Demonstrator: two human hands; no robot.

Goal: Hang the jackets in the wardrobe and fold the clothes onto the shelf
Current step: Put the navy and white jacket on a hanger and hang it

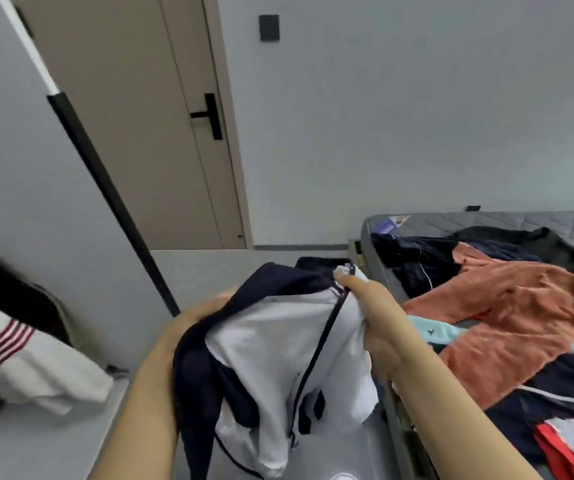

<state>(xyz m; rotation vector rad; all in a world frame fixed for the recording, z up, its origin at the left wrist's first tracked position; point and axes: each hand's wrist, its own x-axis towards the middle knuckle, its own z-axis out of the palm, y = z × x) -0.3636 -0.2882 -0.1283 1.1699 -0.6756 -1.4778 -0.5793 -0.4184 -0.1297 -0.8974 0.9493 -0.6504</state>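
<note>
You are holding a navy-and-white jacket (278, 344) in both hands, left hand (188, 317) and right hand (379, 337), beside the bed (379, 271); its mattress label (394, 223) is reading too blurred.

We hold a jacket (278, 344) up with both hands. Our right hand (375, 327) pinches its zip edge; our left hand (188, 320) grips the navy side.
</note>
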